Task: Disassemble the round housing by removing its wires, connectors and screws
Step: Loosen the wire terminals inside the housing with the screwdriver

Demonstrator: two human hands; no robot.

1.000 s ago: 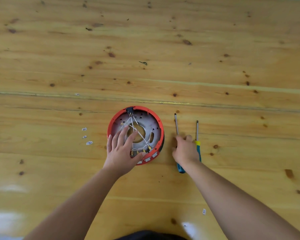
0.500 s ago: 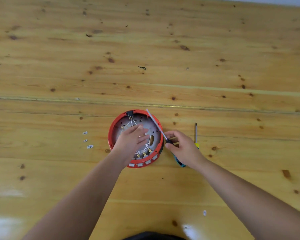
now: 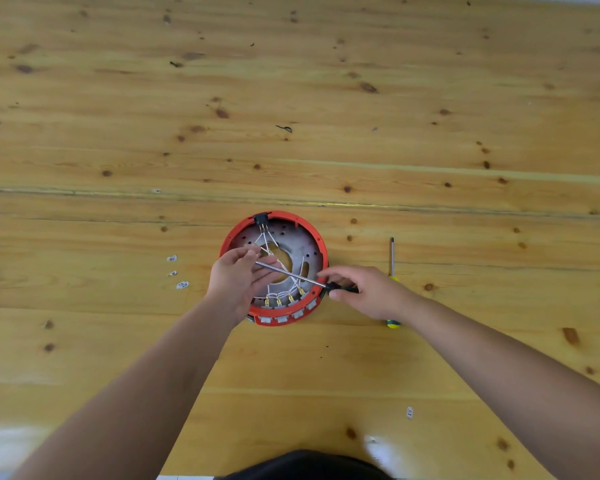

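The right hand [image 3: 368, 292], gripping a screwdriver [image 3: 291, 275] lifted from the surface a second ago, swings its shaft across the red round housing [image 3: 312, 233] near the near edge, meeting the left hand's [image 3: 238, 278] loosely spread fingers above still-attached white wires [image 3: 274, 242], likely readying to remove screws.

You are at a plain workbench-style spot, more like a small workshop or hobby table than a kitchen or office. The varnished pine table [image 3: 326, 98], knotty and glossy, carries a spare screwdriver [image 3: 391, 258], small white labels [image 3: 182, 285] and a scrap of black wire [image 3: 284, 128] scattered loose on the boards.
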